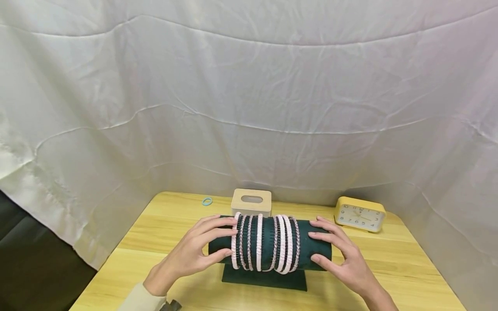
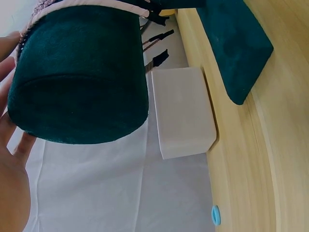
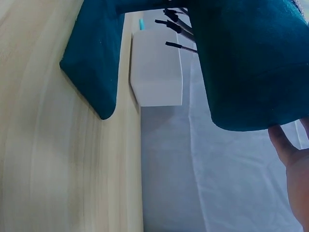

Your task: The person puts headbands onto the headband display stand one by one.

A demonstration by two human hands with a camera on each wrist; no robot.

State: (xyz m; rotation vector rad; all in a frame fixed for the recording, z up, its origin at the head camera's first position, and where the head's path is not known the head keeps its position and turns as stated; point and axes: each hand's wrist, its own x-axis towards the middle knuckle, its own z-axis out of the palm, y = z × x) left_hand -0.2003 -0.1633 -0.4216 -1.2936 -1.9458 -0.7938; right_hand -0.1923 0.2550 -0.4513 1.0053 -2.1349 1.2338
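Note:
A dark green velvet display roll (image 1: 320, 248) stands on its flat base (image 1: 264, 280) in front of me. Several headbands circle its middle, some pale pink (image 1: 259, 244) and some thin, braided and purplish (image 1: 297, 246). My left hand (image 1: 194, 248) rests on the roll's left part, fingertips and thumb right at the leftmost pale pink headband (image 1: 234, 242). At the roll's right end, my right hand (image 1: 344, 255) lays spread fingertips on bare velvet. Dark-tipped headband ends (image 2: 160, 58) hang beneath the roll in both wrist views.
Behind the roll stands a tissue box (image 1: 252, 199) with a wood-coloured top. A yellow clock (image 1: 359, 214) is at the back right of the wooden table (image 1: 155, 233). A small blue ring (image 1: 207, 201) lies at the back left. Pale curtains (image 1: 272, 108) surround the table.

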